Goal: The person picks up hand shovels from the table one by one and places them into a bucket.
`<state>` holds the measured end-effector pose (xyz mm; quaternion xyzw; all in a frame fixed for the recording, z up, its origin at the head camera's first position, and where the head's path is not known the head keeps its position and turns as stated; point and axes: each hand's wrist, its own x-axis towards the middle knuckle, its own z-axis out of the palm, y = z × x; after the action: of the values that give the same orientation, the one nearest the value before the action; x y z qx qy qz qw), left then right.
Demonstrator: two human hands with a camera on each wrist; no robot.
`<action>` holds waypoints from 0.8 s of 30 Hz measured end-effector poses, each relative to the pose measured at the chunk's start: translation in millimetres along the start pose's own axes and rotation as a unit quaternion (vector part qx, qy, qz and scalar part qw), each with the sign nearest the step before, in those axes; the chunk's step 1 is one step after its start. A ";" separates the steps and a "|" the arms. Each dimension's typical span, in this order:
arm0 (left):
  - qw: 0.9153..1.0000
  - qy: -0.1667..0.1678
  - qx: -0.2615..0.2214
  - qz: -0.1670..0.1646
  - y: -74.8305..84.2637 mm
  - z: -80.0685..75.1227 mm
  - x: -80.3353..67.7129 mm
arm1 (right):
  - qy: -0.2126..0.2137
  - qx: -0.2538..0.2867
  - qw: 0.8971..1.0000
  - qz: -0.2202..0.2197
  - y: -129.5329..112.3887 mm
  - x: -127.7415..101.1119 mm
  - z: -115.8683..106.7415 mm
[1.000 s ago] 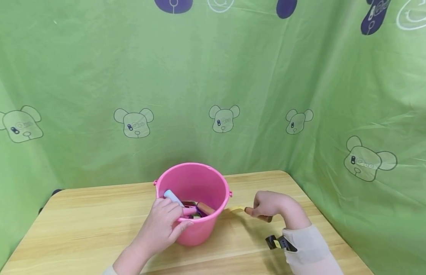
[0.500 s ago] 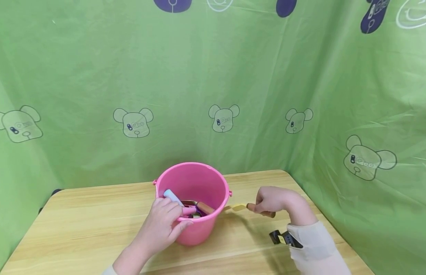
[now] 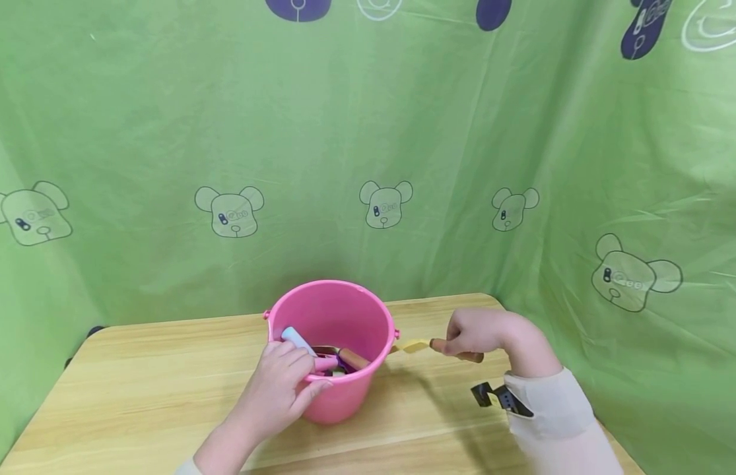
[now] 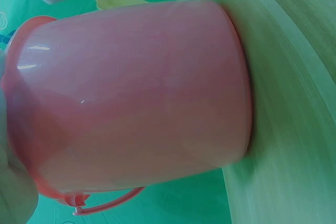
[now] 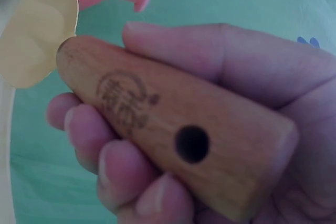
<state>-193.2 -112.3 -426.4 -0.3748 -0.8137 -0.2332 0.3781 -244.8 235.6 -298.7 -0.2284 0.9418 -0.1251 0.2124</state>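
A pink plastic bucket (image 3: 338,323) stands on the wooden table (image 3: 136,389); it fills the left wrist view as the bucket (image 4: 136,98). Inside lie several tools with pink, brown and pale blue handles (image 3: 334,359). My left hand (image 3: 281,389) grips the bucket's near rim, thumb outside, fingers over the edge. My right hand (image 3: 471,333) holds a small tool by its wooden handle (image 3: 457,351), the yellow blade (image 3: 414,345) pointing at the bucket's right side, lifted off the table. In the right wrist view the fingers curl round the wooden handle (image 5: 173,129), with the yellow blade (image 5: 37,30) at the top left.
Green printed cloth (image 3: 368,165) hangs behind and to both sides of the table. A black clip (image 3: 492,397) hangs at my right wrist. The table's far right corner (image 3: 492,300) lies just behind my right hand.
My right hand has raised the wooden-handled tool off the table and brought it a little up and back, beside the bucket's rim. The left hand stays on the rim.
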 end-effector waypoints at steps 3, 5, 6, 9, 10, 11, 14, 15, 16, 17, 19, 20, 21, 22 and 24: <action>1.000 0.003 -0.001 0.002 -0.2 -0.1 0.1 | 0.000 -0.014 1.000 -0.002 -2.3 -1.7 -7.3; 1.000 0.003 0.000 0.003 -0.4 -0.1 0.1 | 0.003 -0.020 1.000 -0.003 -4.2 -3.0 -11.6; 1.000 0.003 0.000 0.003 -0.4 -0.2 0.1 | 0.004 -0.022 1.000 -0.004 -5.2 -3.7 -13.6; 1.000 0.001 0.001 0.002 -0.5 -0.5 -0.1 | 0.003 -0.018 1.000 -0.010 -8.3 -6.3 -19.1; 1.000 0.000 0.002 0.001 -0.5 -0.6 -0.1 | 0.002 -0.014 1.000 -0.012 -9.1 -7.4 -20.7; 1.000 0.000 0.003 0.001 -0.4 -0.7 -0.1 | 0.000 -0.009 1.000 -0.014 -9.9 -8.5 -22.3; 1.000 -0.002 0.002 0.002 -0.2 -0.8 0.1 | -0.003 0.001 1.000 -0.016 -11.8 -11.9 -26.8; 1.000 -0.003 0.002 0.002 -0.2 -0.8 0.2 | -0.003 0.002 1.000 -0.015 -12.3 -12.9 -28.2; 1.000 -0.003 0.002 0.002 -0.1 -0.7 0.3 | -0.002 0.004 1.000 -0.014 -12.7 -13.8 -29.5; 1.000 -0.003 0.001 0.002 -0.1 -0.7 0.4 | -0.001 0.004 1.000 -0.014 -13.0 -14.6 -30.7; 1.000 -0.004 0.002 0.002 0.0 -0.7 0.5 | 0.000 0.004 1.000 -0.013 -13.5 -16.0 -33.0; 1.000 -0.004 0.002 0.001 0.0 -0.8 0.5 | 0.000 0.003 1.000 -0.012 -13.8 -16.7 -34.2; 1.000 -0.005 0.002 0.001 0.1 -0.8 0.6 | 0.000 0.002 1.000 -0.012 -14.1 -17.5 -35.4; 1.000 -0.005 0.001 0.001 0.1 -1.0 0.7 | 0.001 0.002 1.000 -0.012 -14.3 -18.4 -36.6; 1.000 -0.006 0.002 0.001 0.3 -1.3 0.6 | 0.001 0.000 1.000 -0.012 -15.1 -20.4 -39.4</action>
<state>-192.7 -112.7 -425.1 -0.3765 -0.8160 -0.2289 0.3742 -240.7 237.8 -252.1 -0.2395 0.9392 -0.1279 0.2101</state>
